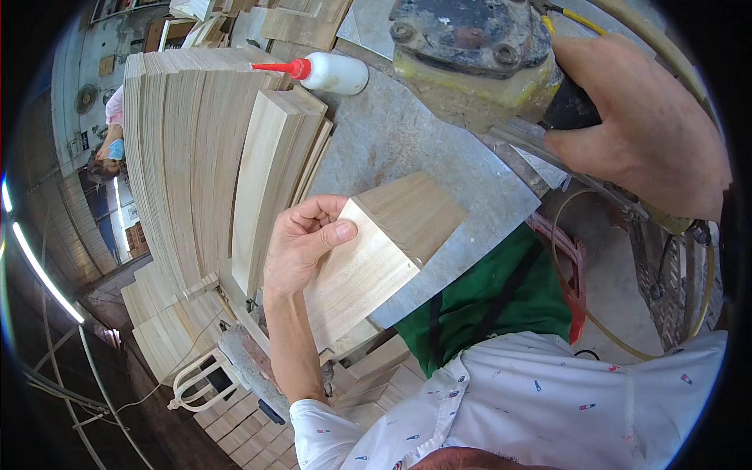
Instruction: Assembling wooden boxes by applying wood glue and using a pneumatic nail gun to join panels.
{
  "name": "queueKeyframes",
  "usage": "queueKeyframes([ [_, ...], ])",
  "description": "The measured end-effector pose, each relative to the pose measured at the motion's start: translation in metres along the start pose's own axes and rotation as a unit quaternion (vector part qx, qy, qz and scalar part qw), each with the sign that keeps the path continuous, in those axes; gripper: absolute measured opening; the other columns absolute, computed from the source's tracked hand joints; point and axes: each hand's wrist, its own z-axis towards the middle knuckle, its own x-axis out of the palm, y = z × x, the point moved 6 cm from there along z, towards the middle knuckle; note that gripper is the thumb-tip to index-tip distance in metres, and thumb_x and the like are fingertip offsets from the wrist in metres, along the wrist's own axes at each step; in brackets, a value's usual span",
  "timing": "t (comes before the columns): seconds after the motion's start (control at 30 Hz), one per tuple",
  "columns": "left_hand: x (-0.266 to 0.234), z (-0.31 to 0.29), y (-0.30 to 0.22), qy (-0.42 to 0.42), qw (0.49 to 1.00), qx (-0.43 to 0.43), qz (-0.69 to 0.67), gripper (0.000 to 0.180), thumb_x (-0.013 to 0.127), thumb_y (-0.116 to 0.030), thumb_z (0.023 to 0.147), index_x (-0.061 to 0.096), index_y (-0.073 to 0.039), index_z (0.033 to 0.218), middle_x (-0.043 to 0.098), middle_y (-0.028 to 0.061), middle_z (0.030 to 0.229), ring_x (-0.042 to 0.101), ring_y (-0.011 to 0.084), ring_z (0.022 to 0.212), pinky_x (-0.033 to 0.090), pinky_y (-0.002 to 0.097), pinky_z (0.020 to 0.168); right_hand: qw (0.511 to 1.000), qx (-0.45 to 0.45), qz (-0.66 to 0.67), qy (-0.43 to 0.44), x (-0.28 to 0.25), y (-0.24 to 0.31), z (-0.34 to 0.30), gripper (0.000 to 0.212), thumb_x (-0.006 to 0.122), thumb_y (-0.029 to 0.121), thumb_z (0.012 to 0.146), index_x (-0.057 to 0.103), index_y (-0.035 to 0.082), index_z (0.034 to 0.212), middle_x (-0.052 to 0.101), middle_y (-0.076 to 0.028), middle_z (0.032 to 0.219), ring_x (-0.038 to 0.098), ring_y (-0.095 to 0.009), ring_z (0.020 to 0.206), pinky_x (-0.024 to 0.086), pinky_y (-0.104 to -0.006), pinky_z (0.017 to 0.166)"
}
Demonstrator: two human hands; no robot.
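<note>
My left hand [301,247] grips a pale wooden board [356,274] by its edge, thumb on the face and fingers curled behind. A darker wooden board [411,211] meets the pale one along its edge at an angle; whether they are fastened, I cannot tell. Both are over the grey metal worktop [384,141]. At the upper right my right hand [646,125] is wrapped round the black handle of a worn yellow and black nail gun [478,63]. The gun is raised near the worktop's far right edge, apart from the boards. Its nose is hidden.
A white glue bottle [337,73] with a red nozzle lies beyond the boards. Tall stacks of thin boards [196,157] stand on the left. A hose [603,325] loops at the right, beside a metal frame [666,266]. Another person [110,153] is at the far left.
</note>
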Motion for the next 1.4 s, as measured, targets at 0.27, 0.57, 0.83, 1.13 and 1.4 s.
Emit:
queueKeyframes([
  [0.27,0.001,0.001,0.001,-0.011,1.000,0.014,0.012,0.027,0.075,-0.008,0.075,0.066,0.001,0.099,0.067,0.0040,0.082,0.058,0.0056,0.068,0.048,0.0192,0.063,1.000,-0.009,0.004,0.015,0.009,-0.003,-0.002,0.040,0.065,0.011,0.070,0.056,-0.002,0.107,0.061,-0.022,0.097,0.056,-0.036,0.095,0.043,-0.0406,0.084],
  [0.57,-0.008,-0.001,0.000,-0.013,0.999,0.019,0.027,0.027,0.074,-0.009,0.076,0.066,0.002,0.100,0.067,0.0035,0.081,0.058,0.0055,0.067,0.047,0.0188,0.063,0.999,-0.018,0.014,0.032,0.016,0.003,0.002,0.038,0.065,0.010,0.072,0.055,-0.004,0.105,0.060,-0.021,0.093,0.056,-0.036,0.092,0.043,-0.0410,0.083],
  [0.83,0.006,-0.005,0.003,-0.006,1.000,0.020,0.006,0.028,0.074,-0.009,0.076,0.065,0.001,0.101,0.067,0.0041,0.084,0.059,0.0057,0.070,0.048,0.0193,0.065,0.996,-0.009,0.013,0.090,0.008,-0.002,0.001,0.035,0.064,0.011,0.071,0.055,-0.005,0.101,0.059,-0.017,0.084,0.054,-0.031,0.080,0.043,-0.0377,0.075],
  [1.13,-0.004,-0.001,0.009,0.023,0.999,0.042,-0.003,0.022,0.071,-0.016,0.080,0.064,-0.002,0.096,0.064,-0.0003,0.081,0.055,0.0061,0.070,0.045,0.0210,0.064,0.986,-0.116,-0.082,0.086,-0.024,0.063,-0.006,0.030,0.064,0.012,0.069,0.056,-0.007,0.091,0.054,-0.011,0.070,0.050,-0.019,0.064,0.042,-0.0321,0.062],
  [1.4,-0.019,-0.008,0.009,-0.047,0.983,0.068,0.162,0.035,0.074,-0.036,0.072,0.065,-0.003,0.077,0.058,0.0037,0.065,0.052,0.0129,0.063,0.041,0.0297,0.058,0.942,-0.183,-0.227,0.163,-0.018,0.151,0.018,0.035,0.067,0.023,0.067,0.056,-0.007,0.080,0.049,-0.013,0.064,0.049,-0.020,0.058,0.041,-0.0337,0.056],
])
